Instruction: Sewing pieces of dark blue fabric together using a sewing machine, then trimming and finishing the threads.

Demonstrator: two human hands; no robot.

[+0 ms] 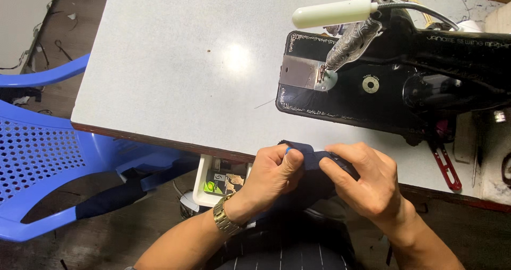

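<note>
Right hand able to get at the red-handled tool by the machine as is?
Probably not yet: the right hand is pinching the dark blue fabric. The path over the table to the red-handled tool looks free.

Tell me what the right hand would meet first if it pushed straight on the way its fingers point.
The right hand points left along the dark blue fabric, so it would likely meet the left hand.
</note>
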